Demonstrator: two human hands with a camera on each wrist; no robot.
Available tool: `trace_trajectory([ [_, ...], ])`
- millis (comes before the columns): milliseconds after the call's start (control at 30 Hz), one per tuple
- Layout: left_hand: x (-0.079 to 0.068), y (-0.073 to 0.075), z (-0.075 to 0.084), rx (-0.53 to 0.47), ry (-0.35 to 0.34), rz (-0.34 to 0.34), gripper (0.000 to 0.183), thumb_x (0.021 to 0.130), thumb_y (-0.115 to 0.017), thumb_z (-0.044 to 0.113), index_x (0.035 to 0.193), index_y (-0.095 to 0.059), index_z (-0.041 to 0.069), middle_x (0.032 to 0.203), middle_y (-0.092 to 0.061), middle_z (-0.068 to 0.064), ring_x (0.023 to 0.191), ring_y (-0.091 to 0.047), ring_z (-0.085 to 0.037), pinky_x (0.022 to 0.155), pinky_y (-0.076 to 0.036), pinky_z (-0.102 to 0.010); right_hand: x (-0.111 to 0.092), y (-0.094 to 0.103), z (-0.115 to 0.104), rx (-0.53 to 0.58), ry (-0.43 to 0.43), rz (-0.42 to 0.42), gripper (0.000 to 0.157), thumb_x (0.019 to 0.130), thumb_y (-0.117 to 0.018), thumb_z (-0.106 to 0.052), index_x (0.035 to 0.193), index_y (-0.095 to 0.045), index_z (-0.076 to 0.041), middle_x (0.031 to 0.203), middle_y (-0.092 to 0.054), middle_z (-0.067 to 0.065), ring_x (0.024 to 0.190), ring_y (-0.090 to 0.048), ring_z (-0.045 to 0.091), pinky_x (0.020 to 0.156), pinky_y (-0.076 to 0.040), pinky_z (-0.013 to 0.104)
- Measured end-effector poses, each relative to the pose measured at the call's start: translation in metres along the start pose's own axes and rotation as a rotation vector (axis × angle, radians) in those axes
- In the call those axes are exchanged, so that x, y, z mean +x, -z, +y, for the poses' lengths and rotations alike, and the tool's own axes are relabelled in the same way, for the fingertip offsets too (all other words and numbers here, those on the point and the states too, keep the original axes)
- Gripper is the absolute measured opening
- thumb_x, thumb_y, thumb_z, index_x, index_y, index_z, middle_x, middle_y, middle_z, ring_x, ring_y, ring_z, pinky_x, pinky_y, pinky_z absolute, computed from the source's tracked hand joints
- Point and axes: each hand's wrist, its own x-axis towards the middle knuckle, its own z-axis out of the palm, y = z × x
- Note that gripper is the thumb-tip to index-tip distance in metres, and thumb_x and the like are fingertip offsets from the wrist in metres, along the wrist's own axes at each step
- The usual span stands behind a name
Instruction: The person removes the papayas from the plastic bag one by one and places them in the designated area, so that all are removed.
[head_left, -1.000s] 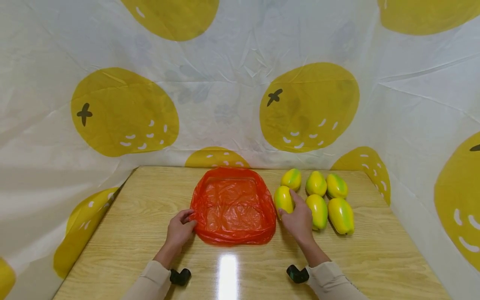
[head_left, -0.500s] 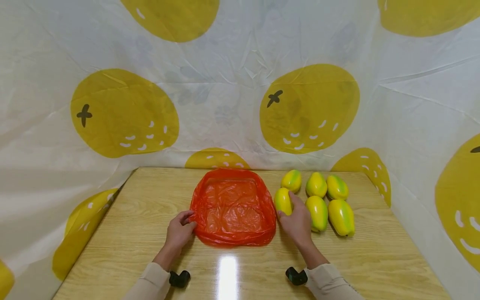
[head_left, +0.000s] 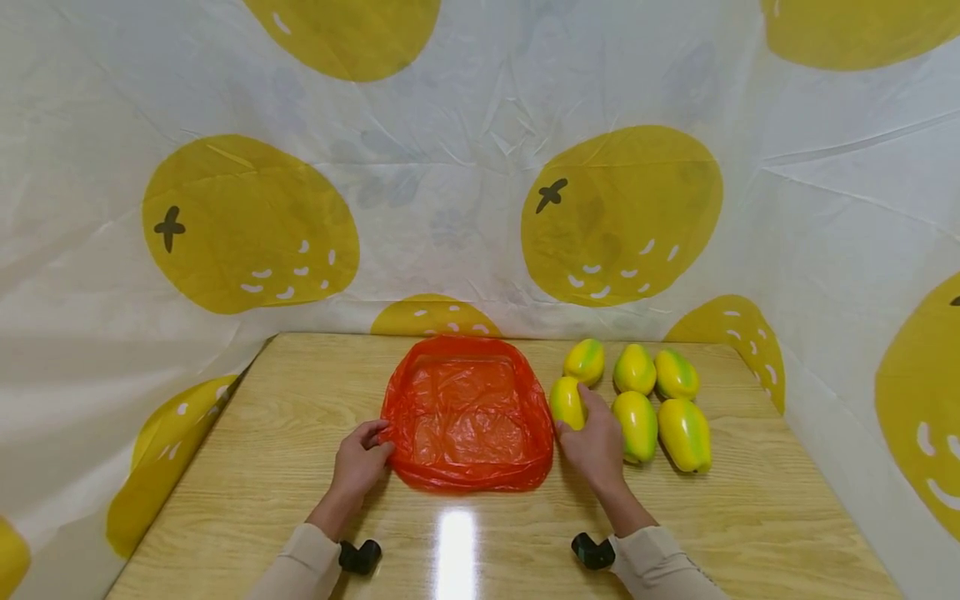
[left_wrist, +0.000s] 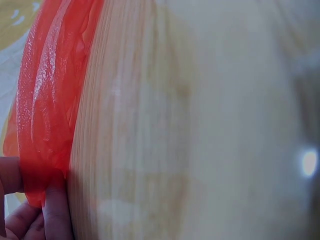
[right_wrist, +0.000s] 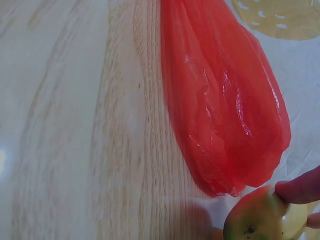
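Note:
A red plastic bag [head_left: 468, 417] lies spread on the wooden table with its wide mouth facing up and a rectangular base showing inside. At its left rim my left hand [head_left: 358, 462] pinches the film; the left wrist view shows thumb and fingers on either side of the bag's edge [left_wrist: 55, 100]. My right hand [head_left: 594, 442] grips a yellow-green papaya [head_left: 566, 402] just right of the bag, thumb on the near side and fingers over the far side. In the right wrist view that papaya [right_wrist: 260, 217] sits close to the bag's side, its end toward the camera.
Several more papayas stand right of the held one: one papaya [head_left: 584, 362] behind it, others such as the papaya [head_left: 683, 435] in two rows. A fruit-printed cloth [head_left: 450, 192] hangs behind and along both sides of the wooden table [head_left: 285, 400].

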Motion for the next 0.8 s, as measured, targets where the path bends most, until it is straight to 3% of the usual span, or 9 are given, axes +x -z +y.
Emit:
trace_trajectory([
  [400,0.0021,-0.0009,-0.0002,0.002,0.006,0.005,0.043,0.099,-0.061,0.007,0.142,-0.058,0.009,0.129,-0.061,-0.017,0.106,-0.057,-0.026,0.077,-0.055,-0.020,0.0007,0.0006,0.0022,0.000,-0.003,0.002,0.072,0.091,-0.072,-0.011,0.156,-0.043,0.000,0.159,-0.046,0.022,0.150,-0.040,0.044,0.124,-0.030,0.060],
  [800,-0.0009,0.0000,0.0003,-0.002,0.005,-0.004,0.044,0.099,-0.061,0.005,0.143,-0.057,0.007,0.131,-0.061,-0.020,0.107,-0.059,-0.026,0.080,-0.056,-0.025,-0.0015,0.0021,0.0020,0.001,-0.003,0.022,0.071,0.090,-0.072,-0.010,0.154,-0.044,0.001,0.157,-0.048,0.023,0.149,-0.042,0.043,0.124,-0.031,0.060],
])
